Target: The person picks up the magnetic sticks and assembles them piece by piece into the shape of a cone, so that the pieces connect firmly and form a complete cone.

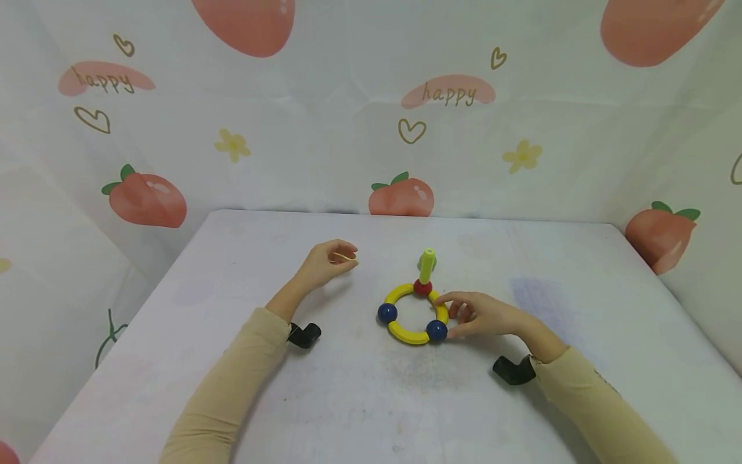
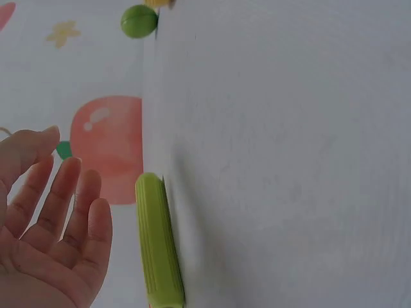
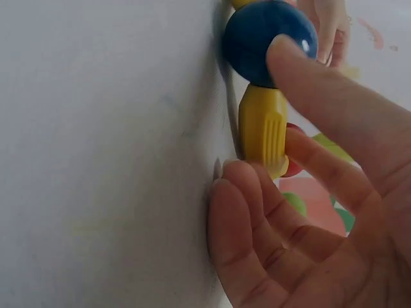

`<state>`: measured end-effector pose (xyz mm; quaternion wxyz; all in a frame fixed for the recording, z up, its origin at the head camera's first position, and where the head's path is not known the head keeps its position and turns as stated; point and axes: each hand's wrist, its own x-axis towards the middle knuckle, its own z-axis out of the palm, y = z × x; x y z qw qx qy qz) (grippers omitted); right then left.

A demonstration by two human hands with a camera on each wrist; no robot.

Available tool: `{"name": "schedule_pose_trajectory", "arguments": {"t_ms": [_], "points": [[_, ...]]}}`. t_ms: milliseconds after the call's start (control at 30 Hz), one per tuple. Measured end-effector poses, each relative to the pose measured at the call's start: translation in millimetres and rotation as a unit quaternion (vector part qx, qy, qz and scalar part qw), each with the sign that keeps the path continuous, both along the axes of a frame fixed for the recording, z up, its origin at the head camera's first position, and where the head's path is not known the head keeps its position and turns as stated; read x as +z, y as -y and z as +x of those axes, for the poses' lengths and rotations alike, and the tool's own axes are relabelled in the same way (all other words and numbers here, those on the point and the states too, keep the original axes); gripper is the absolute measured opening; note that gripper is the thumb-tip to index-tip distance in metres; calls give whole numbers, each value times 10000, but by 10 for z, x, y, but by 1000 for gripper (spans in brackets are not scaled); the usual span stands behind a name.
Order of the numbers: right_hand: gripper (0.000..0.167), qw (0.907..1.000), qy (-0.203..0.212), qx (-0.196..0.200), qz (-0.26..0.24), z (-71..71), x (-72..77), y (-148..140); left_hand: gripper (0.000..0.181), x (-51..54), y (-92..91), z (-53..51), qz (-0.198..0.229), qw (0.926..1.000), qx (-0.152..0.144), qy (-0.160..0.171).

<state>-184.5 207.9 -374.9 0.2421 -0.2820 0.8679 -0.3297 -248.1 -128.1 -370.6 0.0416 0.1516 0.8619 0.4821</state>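
A ring of yellow curved pieces (image 1: 408, 336), blue balls (image 1: 387, 314) and a red ball (image 1: 423, 288) lies on the table. A ribbed green stick (image 1: 427, 267) rises from the red ball. At the ring's right side, my right hand (image 1: 484, 314) grips it: the thumb (image 3: 289, 54) rests on a blue ball (image 3: 253, 42), and the index finger reaches the far end of the yellow piece (image 3: 260, 125). Left of the ring, my left hand (image 1: 328, 263) hovers, fingers loosely bent and apart from the green stick (image 2: 158, 240); a thin pale line shows at its fingertips in the head view.
A green ball (image 2: 139, 21) shows in the left wrist view, with part of a yellow piece (image 2: 157, 2) beside it. The white table (image 1: 278, 399) meets a printed cloth backdrop (image 1: 324, 129). Dark curved fittings (image 1: 304, 336) sit at both wrists.
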Motion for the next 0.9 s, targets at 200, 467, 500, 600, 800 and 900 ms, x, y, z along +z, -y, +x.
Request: {"name": "schedule_pose_trajectory", "arguments": {"t_ms": [200, 467, 500, 600, 800, 900], "points": [[51, 9999, -10, -54, -105, -2, -23, 5, 31, -8, 75, -15, -68, 9995, 205, 210], [48, 9997, -150, -178, -41, 46, -32, 34, 33, -26, 183, -27, -367, 9978, 391, 384], [48, 9997, -168, -181, -31, 50, -32, 36, 33, -22, 190, -23, -410, 9974, 422, 409], [47, 9996, -207, -181, -27, 61, -31, 38, 32, -11, 204, -13, -579, 9966, 449, 366], [46, 9996, -212, -171, -78, 69, -33, 38, 31, 2, 217, -6, -879, 9945, 458, 351], [47, 9996, -208, -171, -102, 71, -35, 37, 31, -6, 225, -17, -1079, 9924, 442, 396]]}}
